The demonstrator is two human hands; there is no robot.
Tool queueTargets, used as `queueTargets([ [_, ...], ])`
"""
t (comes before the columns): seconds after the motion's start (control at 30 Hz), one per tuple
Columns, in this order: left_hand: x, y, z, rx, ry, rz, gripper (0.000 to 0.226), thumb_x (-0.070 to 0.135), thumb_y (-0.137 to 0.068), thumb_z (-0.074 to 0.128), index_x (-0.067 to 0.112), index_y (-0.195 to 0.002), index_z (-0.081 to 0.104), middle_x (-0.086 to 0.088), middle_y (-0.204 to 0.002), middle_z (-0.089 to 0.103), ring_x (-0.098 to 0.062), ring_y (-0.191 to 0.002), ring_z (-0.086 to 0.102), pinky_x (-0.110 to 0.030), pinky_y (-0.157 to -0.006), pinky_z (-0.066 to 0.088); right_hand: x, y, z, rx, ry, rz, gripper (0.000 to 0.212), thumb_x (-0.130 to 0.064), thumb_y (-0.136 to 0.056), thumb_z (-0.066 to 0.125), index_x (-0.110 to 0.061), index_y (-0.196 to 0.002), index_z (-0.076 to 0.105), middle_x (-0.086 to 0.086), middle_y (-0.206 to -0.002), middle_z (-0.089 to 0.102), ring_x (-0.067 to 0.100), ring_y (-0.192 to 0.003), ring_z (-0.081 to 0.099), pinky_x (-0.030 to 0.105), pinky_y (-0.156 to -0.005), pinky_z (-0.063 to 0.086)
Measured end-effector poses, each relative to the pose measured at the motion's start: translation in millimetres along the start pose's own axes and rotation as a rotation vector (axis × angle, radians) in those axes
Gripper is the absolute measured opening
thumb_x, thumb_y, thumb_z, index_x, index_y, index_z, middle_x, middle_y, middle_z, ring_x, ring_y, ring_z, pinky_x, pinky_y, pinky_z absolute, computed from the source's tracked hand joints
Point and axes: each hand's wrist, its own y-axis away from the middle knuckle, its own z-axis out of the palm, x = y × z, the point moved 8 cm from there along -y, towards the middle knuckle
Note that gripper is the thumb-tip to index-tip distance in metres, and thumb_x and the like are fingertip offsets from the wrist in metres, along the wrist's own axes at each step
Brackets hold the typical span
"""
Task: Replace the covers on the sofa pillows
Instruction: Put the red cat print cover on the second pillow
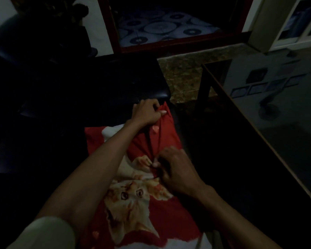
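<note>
Here both hands, left hand (146, 112) and right hand (175, 169), pinch the red cover (166, 141).

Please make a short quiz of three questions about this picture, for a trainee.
1. True or false: the left hand grips the far end of the red fabric pillow cover with an orange kitten print.
2. What do the right hand's fingers do? A) pinch the cover's fabric at its middle B) rest flat on the glass-topped table
3. What lies beyond the cover: a ___ leather sofa seat.

Key: 1 true; 2 A; 3 black.
</note>
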Motion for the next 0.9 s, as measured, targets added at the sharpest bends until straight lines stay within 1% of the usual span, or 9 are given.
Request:
queueTargets([
  [0.1, -4, -13, -3, -0.001, 0.052, -0.041, 0.026, 0.053, -0.081, 0.072, 0.030, -0.077, 0.061, 0.010, -0.088, 0.063, -0.022, -0.104, 0.061, -0.038, -0.093, 0.042, -13, -1, 4, -0.150, 0.070, -0.094, 0.017, -0.025, -0.078, 0.066, -0.027, -0.095, 0.069, -0.011, -0.099, 0.067, 0.014, -0.098, 0.058, 0.036, -0.084, 0.038],
  [0.2, -15, -23, 6, -0.064, 0.118, -0.039, 0.028, 0.054, -0.080, 0.071, 0.030, -0.072, 0.059, 0.009, -0.085, 0.064, -0.024, -0.099, 0.063, -0.046, -0.096, 0.049, -6, -21, -15, -0.069, -0.029, -0.053, 0.007, -0.032, -0.085, 0.070, -0.028, -0.090, 0.072, -0.013, -0.093, 0.068, 0.006, -0.087, 0.062, 0.029, -0.077, 0.047],
  [0.27, -19, -27, 8, -0.069, 0.135, -0.028, 0.027, 0.052, -0.081, 0.072, 0.029, -0.074, 0.061, 0.009, -0.082, 0.064, -0.023, -0.095, 0.064, -0.045, -0.093, 0.051, -7, -31, -20, -0.030, -0.020, -0.031, 0.017, -0.044, -0.085, 0.071, -0.030, -0.094, 0.071, -0.015, -0.094, 0.067, 0.003, -0.085, 0.061, 0.025, -0.073, 0.047],
  [0.33, -20, -31, 11, -0.072, 0.152, -0.032, 0.025, 0.048, -0.082, 0.074, 0.027, -0.074, 0.061, 0.006, -0.085, 0.066, -0.024, -0.096, 0.064, -0.042, -0.092, 0.051, -13, -36, -6, -0.090, 0.104, -0.070, 0.027, -0.052, -0.086, 0.063, -0.029, -0.098, 0.070, -0.011, -0.098, 0.069, 0.011, -0.088, 0.064, 0.033, -0.074, 0.050],
  [0.43, -20, -38, 14, -0.082, 0.151, -0.045, 0.025, 0.050, -0.081, 0.073, 0.029, -0.073, 0.061, 0.002, -0.093, 0.068, -0.026, -0.104, 0.062, -0.047, -0.098, 0.049, -25, -31, 14, -0.137, 0.208, -0.132, 0.034, -0.049, -0.082, 0.049, -0.025, -0.093, 0.070, -0.003, -0.096, 0.067, 0.023, -0.089, 0.064, 0.039, -0.073, 0.046],
  [0.5, -22, -44, 15, -0.070, 0.161, -0.075, 0.025, 0.049, -0.081, 0.072, 0.028, -0.075, 0.062, 0.002, -0.093, 0.067, -0.025, -0.102, 0.061, -0.048, -0.100, 0.047, -38, -22, 21, -0.096, 0.236, -0.228, 0.023, -0.043, -0.078, 0.059, -0.025, -0.091, 0.067, -0.006, -0.092, 0.062, 0.021, -0.086, 0.060, 0.037, -0.070, 0.034],
  [0.57, -24, -47, 17, -0.046, 0.155, -0.112, 0.026, 0.049, -0.082, 0.072, 0.027, -0.075, 0.060, -0.001, -0.095, 0.067, -0.025, -0.100, 0.061, -0.042, -0.097, 0.048, -49, -8, 25, -0.109, 0.206, -0.299, 0.019, -0.042, -0.079, 0.063, -0.027, -0.090, 0.064, -0.009, -0.090, 0.060, 0.015, -0.083, 0.055, 0.035, -0.069, 0.028],
  [0.7, -32, -51, 33, -0.040, 0.186, -0.150, 0.027, 0.050, -0.082, 0.073, 0.030, -0.073, 0.056, -0.005, -0.100, 0.068, -0.025, -0.097, 0.062, -0.034, -0.087, 0.050, -42, 2, 21, -0.156, 0.151, -0.246, 0.022, -0.046, -0.081, 0.067, -0.028, -0.093, 0.065, -0.012, -0.094, 0.061, 0.015, -0.086, 0.056, 0.038, -0.069, 0.040],
  [0.9, -23, -45, 48, -0.110, 0.243, -0.117, 0.024, 0.044, -0.086, 0.073, 0.024, -0.089, 0.061, -0.004, -0.105, 0.070, -0.020, -0.101, 0.064, -0.031, -0.099, 0.041, -43, -1, 16, -0.212, -0.035, -0.200, 0.011, -0.033, -0.082, 0.070, -0.027, -0.090, 0.067, -0.013, -0.094, 0.063, 0.009, -0.088, 0.058, 0.038, -0.074, 0.046],
])
